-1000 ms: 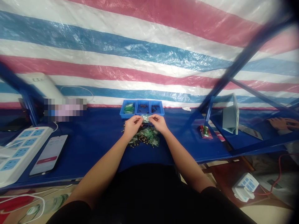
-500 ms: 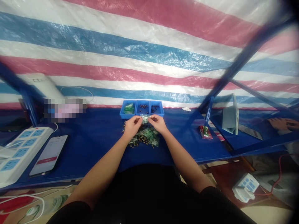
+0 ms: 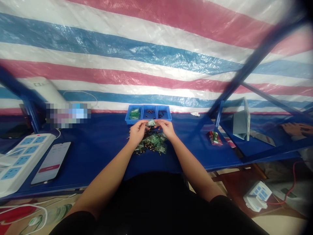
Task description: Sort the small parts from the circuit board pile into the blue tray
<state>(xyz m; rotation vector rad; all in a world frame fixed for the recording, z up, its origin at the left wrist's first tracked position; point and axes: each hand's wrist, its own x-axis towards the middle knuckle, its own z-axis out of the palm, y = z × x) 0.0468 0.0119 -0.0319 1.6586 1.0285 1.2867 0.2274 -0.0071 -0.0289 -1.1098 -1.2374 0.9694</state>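
Between my two hands is a small clear plastic bag (image 3: 151, 123), just in front of the blue bins. My left hand (image 3: 138, 132) pinches its left side, and my right hand (image 3: 166, 129) has its fingers closed at the right side. Below the hands lies a pile of green-tinted plastic bags (image 3: 154, 143) mixed with small brass-coloured and dark screws (image 3: 140, 150). Three joined blue bins stand behind: the left bin (image 3: 133, 122) holds green bags, the middle one (image 3: 149, 120) and the right one (image 3: 168, 115) hold small dark pieces.
A phone (image 3: 51, 163) and a white power strip (image 3: 29, 153) lie at left. To the right are a small red box (image 3: 215, 138), a blue metal frame (image 3: 218, 114) and a tablet in a stand (image 3: 241, 124). Another person's hands (image 3: 293, 129) show at far right.
The small bag between my hands has changed shape and tilt, now looking more compact. My fingers have shifted slightly around it, and my forearms have stayed in place.
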